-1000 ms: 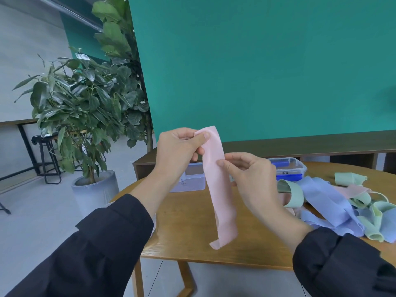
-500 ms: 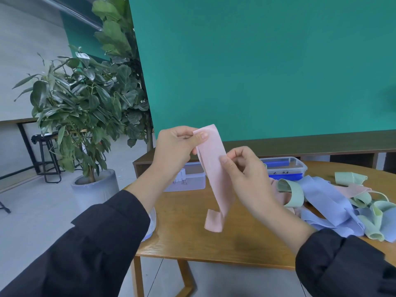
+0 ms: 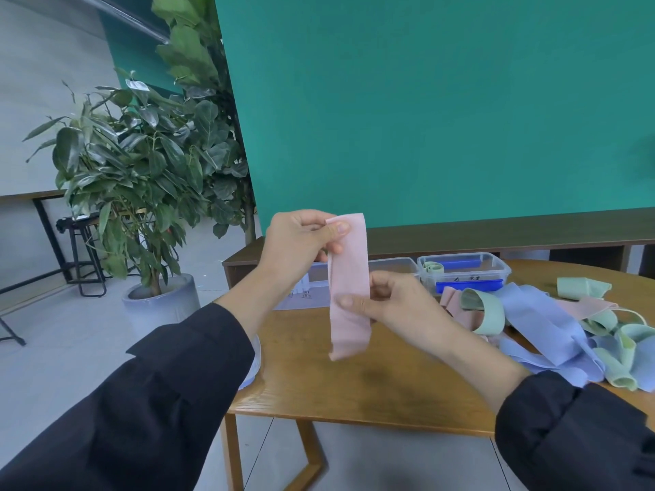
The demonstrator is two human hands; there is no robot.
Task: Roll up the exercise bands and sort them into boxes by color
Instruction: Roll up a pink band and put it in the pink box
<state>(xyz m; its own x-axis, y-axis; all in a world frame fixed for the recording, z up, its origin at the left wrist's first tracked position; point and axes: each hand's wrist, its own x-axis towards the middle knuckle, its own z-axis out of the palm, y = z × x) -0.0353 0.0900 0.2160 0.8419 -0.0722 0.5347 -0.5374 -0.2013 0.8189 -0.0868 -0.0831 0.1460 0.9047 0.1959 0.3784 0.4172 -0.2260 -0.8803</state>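
A pink exercise band (image 3: 349,288) hangs flat and vertical in front of me, above the wooden table (image 3: 372,391). My left hand (image 3: 301,242) pinches its top end between thumb and fingers. My right hand (image 3: 390,306) pinches the band lower down, thumb on its front. A loose heap of blue, green and pink bands (image 3: 553,324) lies on the table to the right. Behind the hands stand two clear plastic boxes: one (image 3: 464,272) with blue clips holds a rolled green band, the other (image 3: 390,265) is mostly hidden by the pink band.
Potted plants (image 3: 141,193) stand on the floor to the left of the table. A dark low bench (image 3: 496,235) runs along the green wall behind. Another clear box edge (image 3: 253,359) peeks out beside my left sleeve at the table's left edge.
The band's hanging lower end has come up, so it now hangs shorter and flat. My right hand slid down the band to a lower grip; my left hand stayed at the top end.
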